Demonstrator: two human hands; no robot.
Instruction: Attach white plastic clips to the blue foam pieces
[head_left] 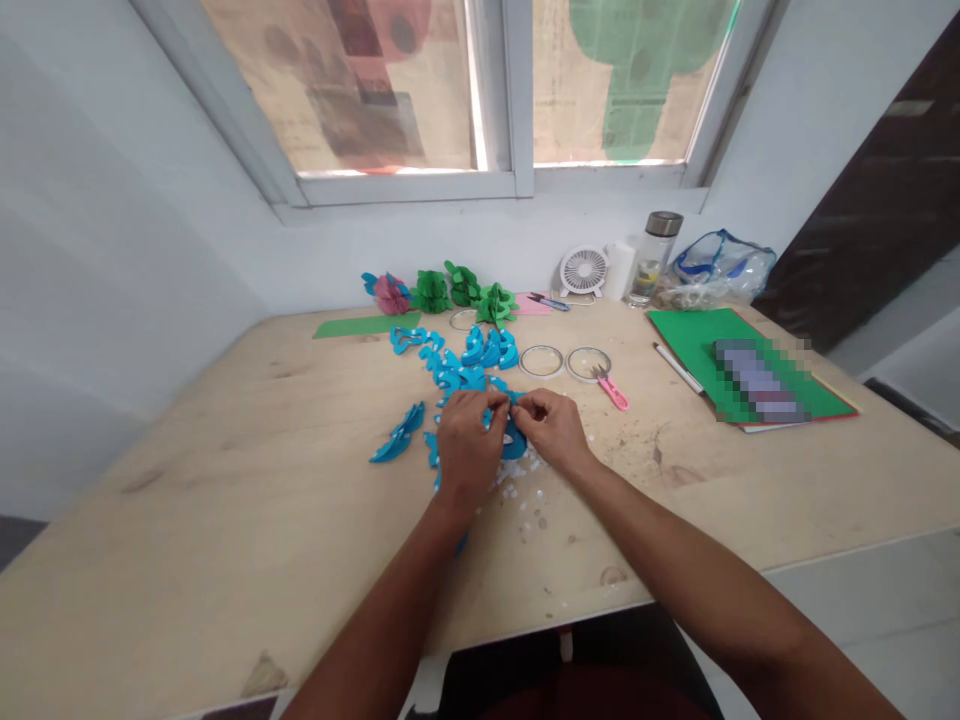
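My left hand [471, 440] and my right hand [553, 428] meet at the middle of the table, fingertips pinched close together. Between them is a blue paper piece [514, 447], partly hidden by the fingers. More blue cut-out pieces [459, 374] with small white patches lie just beyond my hands. A folded blue piece [399, 434] rests to the left of my left hand. Small white paper bits [517, 480] are scattered on the wood beneath and in front of my hands.
Pink-handled snips [611, 388] lie by two tape rolls [541, 361]. Green paper flowers [463, 285], a small fan [584, 271] and a glass bottle [655, 262] stand along the wall. A green folder [739, 370] and a pen [679, 369] lie at the right of the wooden table [300, 480].
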